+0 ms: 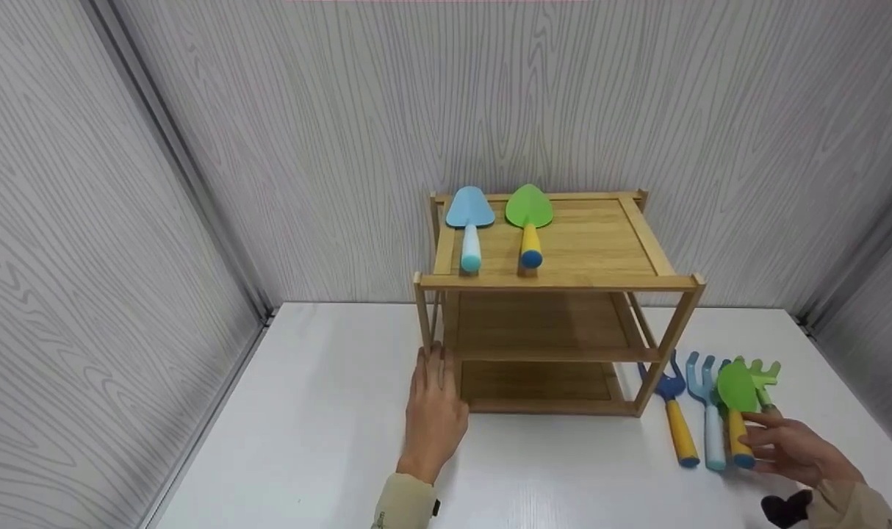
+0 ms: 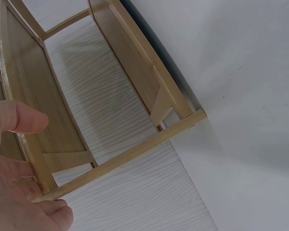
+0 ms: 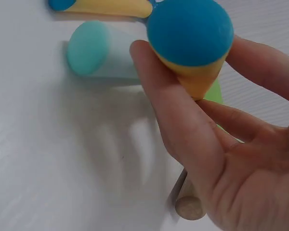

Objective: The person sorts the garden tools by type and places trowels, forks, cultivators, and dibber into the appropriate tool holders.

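Observation:
A green toy trowel (image 1: 737, 389) with a yellow, blue-tipped handle is in my right hand (image 1: 799, 450). Thumb and fingers pinch its handle (image 3: 197, 77) near the blue end, above the tools on the table's right. My left hand (image 1: 435, 419) is at the left front post of a three-tier wooden rack (image 1: 563, 283). The left wrist view has the thumb over a shelf board (image 2: 38, 91) and the other fingers around the corner. A light blue trowel (image 1: 470, 209) and another green trowel (image 1: 529, 209) lie side by side on the top shelf.
Right of the rack lie a dark blue fork (image 1: 677, 419) with a yellow handle, a light blue rake (image 1: 713, 419) and a green rake (image 1: 765, 378), partly hidden. The white table (image 1: 321, 411) meets grey wood-grain panels (image 1: 343, 147) at back and sides.

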`<control>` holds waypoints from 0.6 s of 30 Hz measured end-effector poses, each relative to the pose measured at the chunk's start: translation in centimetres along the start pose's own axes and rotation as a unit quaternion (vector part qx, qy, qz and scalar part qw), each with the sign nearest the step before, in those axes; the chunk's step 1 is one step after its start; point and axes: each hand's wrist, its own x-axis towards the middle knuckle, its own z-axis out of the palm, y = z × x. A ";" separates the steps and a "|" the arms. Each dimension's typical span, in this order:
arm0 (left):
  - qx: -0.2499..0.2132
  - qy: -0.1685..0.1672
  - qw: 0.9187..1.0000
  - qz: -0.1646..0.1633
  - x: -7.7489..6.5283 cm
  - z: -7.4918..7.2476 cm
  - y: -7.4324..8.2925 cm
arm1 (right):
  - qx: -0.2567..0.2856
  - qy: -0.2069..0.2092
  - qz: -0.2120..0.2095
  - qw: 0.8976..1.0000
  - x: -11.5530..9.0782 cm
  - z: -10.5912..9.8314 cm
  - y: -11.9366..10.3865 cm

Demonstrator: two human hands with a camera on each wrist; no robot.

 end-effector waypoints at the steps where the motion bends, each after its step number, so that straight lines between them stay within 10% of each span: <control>1: -0.002 -0.001 1.000 -0.001 0.0 0.0 0.0 | -0.003 0.001 -0.004 1.000 0.0 0.1 0.0; 18: -0.006 -0.006 1.000 -0.003 0.0 -0.1 0.1 | -0.100 -0.008 -0.061 0.993 -1.7 2.0 -1.4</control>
